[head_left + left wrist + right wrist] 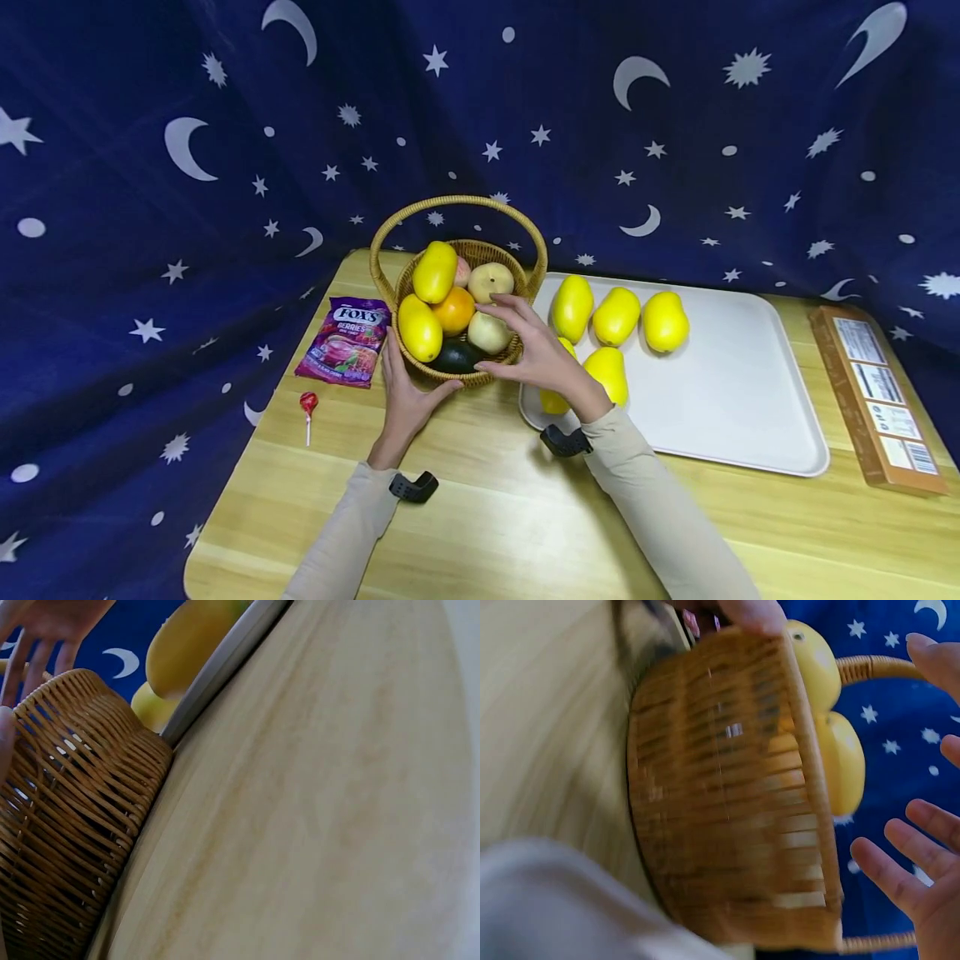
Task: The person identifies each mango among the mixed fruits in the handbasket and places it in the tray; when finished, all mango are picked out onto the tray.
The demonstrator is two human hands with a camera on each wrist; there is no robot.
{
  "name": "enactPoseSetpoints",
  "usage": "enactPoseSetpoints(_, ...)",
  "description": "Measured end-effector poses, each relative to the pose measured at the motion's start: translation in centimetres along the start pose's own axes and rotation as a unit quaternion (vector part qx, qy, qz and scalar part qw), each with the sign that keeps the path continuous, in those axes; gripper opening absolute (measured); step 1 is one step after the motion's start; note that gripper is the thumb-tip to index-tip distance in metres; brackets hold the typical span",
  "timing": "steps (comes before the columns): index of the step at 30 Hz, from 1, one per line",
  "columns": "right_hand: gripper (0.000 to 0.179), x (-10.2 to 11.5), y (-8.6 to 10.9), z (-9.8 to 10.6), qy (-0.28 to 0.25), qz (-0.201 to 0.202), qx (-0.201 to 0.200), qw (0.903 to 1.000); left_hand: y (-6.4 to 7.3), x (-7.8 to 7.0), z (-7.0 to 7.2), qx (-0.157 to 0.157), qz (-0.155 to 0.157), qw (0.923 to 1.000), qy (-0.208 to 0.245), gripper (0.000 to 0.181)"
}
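Note:
A wicker basket (472, 380) with a tall handle holds two yellow mangoes (420, 327), an orange (453, 311), a dark avocado (456, 356), two pale round fruits (491, 283) and a partly hidden pinkish fruit (462, 271). Along the basket's left side lie the straight fingers of my left hand (407, 400), its thumb stretched across the front near the rim. My right hand (545, 350) is over the basket's right edge, beside the nearer pale fruit. In the right wrist view its fingers (900, 881) are spread, apart from the wicker and holding nothing.
Several more mangoes (664, 322) lie on a white tray (738, 392) right of the basket. Left of it are a purple candy bag (343, 343) and a red lollipop (308, 403). A long brown box (876, 400) lies at the far right. Behind hangs a starry blue cloth (465, 108).

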State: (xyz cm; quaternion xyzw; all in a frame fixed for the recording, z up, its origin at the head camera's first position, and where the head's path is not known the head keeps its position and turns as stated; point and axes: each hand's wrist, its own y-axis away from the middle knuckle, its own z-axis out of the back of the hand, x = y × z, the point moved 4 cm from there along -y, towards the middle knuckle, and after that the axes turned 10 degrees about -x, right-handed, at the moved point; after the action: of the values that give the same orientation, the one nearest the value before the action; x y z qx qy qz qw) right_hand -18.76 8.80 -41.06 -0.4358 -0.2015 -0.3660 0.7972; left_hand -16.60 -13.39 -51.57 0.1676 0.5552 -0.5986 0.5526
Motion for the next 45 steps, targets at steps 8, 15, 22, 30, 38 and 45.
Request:
enactPoseSetpoints(8, 0.072, 1.0, -2.2, -3.6, -0.023, 0.017, 0.027, 0.9992, -0.1, -0.2, 0.0, -0.005, -0.023, 0.9997, -0.002, 0.138)
enactPoseSetpoints(15, 0.067, 1.2, -3.1, -5.6, -0.020, 0.016, 0.047, 0.9985, -0.2, -0.2, -0.1, -0.005, -0.042, 0.9991, -0.007, 0.136)
enactPoseSetpoints(22, 0.064, 1.4, -3.7, -6.7, 0.006, 0.004, 0.071, 0.9975, -0.1, -0.2, 0.0, -0.002, -0.033, 0.9994, -0.012, 0.135)
enactPoseSetpoints(30, 0.063, 1.8, -4.3, -7.3, 0.022, -0.009, 0.089, 0.9957, -0.2, -0.2, 0.0, -0.003, -0.036, 0.9992, -0.018, 0.137)
enactPoseSetpoints(38, 0.062, 1.4, -4.4, -7.9, 0.006, -0.016, 0.100, 0.9949, -0.1, -0.2, 0.0, -0.001, -0.032, 0.9992, -0.022, 0.137)
enactPoseSetpoints(45, 0.061, 1.4, -4.5, -8.6, -0.004, -0.028, 0.137, 0.9901, 0.0, -0.1, 0.1, 0.001, -0.020, 0.9994, -0.026, 0.138)
